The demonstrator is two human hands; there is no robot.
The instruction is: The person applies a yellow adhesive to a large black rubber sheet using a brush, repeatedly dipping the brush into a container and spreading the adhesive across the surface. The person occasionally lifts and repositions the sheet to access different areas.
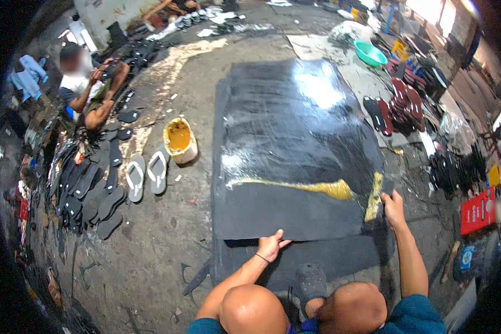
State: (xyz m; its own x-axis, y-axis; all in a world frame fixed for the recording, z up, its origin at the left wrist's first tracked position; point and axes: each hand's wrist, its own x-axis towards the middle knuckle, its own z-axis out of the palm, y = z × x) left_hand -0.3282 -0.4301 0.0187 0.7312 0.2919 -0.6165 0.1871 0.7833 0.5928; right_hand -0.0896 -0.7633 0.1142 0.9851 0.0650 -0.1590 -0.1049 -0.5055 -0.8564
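A large black rubber sheet (295,214) lies before me on another dark sheet (345,256). A streak of yellow glue (334,190) crosses it, thick at the right and thin toward the left. Its far part looks wet and shiny. My left hand (271,245) pinches the sheet's near edge, which is raised a little over a dark gap. At the right edge, my right hand (394,209) grips a flat dark spreader (379,206) whose long side is coated with yellow glue. The spreader stands just right of the streak, apart from it.
Left of the sheet stands a glue-smeared bucket (189,153) beside a pair of grey flip-flops (157,172). Dark soles (89,192) are heaped farther left, near a seated person (86,83). At right are maroon footwear (406,106), a green basin (370,54) and a red box (477,211).
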